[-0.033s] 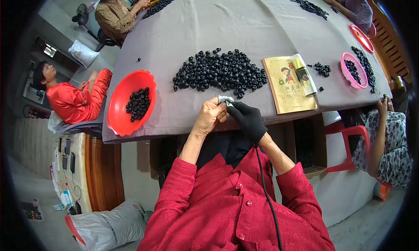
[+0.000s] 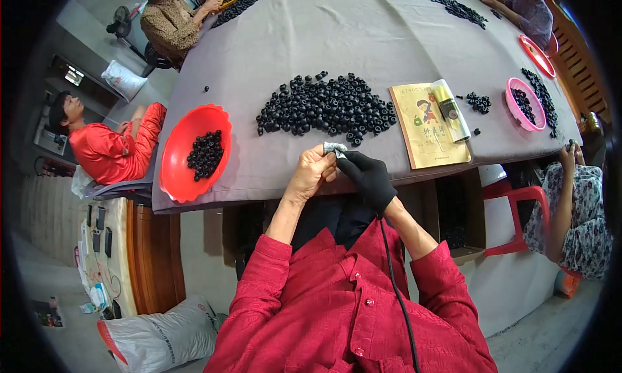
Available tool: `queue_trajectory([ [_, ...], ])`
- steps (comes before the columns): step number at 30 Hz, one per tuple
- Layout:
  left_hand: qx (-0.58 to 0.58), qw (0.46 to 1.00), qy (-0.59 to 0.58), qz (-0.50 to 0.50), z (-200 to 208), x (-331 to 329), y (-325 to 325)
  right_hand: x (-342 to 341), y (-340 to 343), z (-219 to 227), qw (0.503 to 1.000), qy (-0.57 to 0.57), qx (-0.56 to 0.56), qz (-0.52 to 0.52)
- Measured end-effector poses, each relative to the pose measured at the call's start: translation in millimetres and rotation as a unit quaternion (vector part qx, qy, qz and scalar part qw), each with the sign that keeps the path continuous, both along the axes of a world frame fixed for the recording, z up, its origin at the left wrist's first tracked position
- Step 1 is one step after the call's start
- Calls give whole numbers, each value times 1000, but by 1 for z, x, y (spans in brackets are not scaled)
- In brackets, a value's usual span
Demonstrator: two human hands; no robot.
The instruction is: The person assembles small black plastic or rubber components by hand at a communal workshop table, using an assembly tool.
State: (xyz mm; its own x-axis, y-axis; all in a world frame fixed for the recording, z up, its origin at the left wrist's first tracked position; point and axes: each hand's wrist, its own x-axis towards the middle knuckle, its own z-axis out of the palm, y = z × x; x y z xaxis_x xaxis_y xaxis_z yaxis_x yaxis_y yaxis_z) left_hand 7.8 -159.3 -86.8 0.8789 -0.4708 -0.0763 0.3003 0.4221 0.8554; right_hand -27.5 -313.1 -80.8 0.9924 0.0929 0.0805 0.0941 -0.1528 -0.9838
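Just over the table's near edge, my left hand and my gloved right hand meet at their fingertips. Bare except for a pale grey-white wrap around a fingertip, the left hand is closed in a pinch. A black glove covers the right hand, its fingers pressed together against the wrapped fingertip. Whatever lies between the fingers is hidden or too small to name. Beyond my hands spreads a heap of small black ring-like pieces. To the left, a red scalloped bowl holds more such pieces.
Right of the heap lies a yellow booklet with a clear-and-yellow tube-like item on it. A pink basket and small black piles stand farther right. People sit around the grey-covered table. A black cord hangs from my right wrist.
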Motion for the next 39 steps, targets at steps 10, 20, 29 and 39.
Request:
queue_trajectory([
  [10,-32,999,2,-9,-4,-2,0,-1,-1,-7,999,-21,20,-14],
  [20,-59,998,32,13,-8,-1,3,-4,-4,-3,999,-16,18,43],
  [29,-61,998,18,-3,-7,0,3,-3,-4,-4,999,-25,12,23],
  [39,-58,998,19,-8,-8,0,2,-2,-2,-3,1000,-12,10,17],
])
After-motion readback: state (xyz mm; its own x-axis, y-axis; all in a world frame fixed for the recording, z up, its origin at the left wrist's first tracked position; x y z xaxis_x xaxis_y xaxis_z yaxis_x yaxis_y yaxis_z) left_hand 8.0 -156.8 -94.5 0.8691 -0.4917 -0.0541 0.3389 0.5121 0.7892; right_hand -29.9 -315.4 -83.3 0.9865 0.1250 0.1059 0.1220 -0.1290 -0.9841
